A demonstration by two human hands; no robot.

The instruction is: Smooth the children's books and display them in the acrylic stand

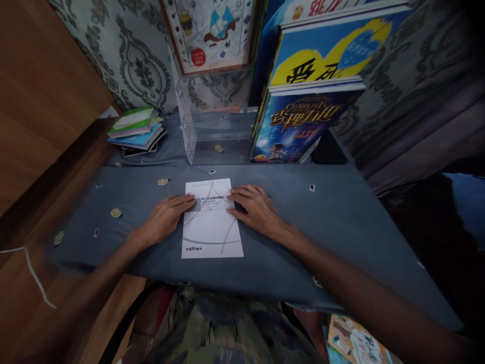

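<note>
A white booklet with dark printed text and thin grey curved lines lies flat on the blue-grey tablecloth. My left hand rests at the booklet's left edge, its fingertips on the cover beside a small grey block. At the right edge, my right hand touches the cover with its fingertips, the thumb apart from the other fingers. Neither hand is wrapped around anything.
A clear acrylic rack stands behind the booklet, with upright books at its right. A small stack of books lies at the back left. More books are below the table's front right edge.
</note>
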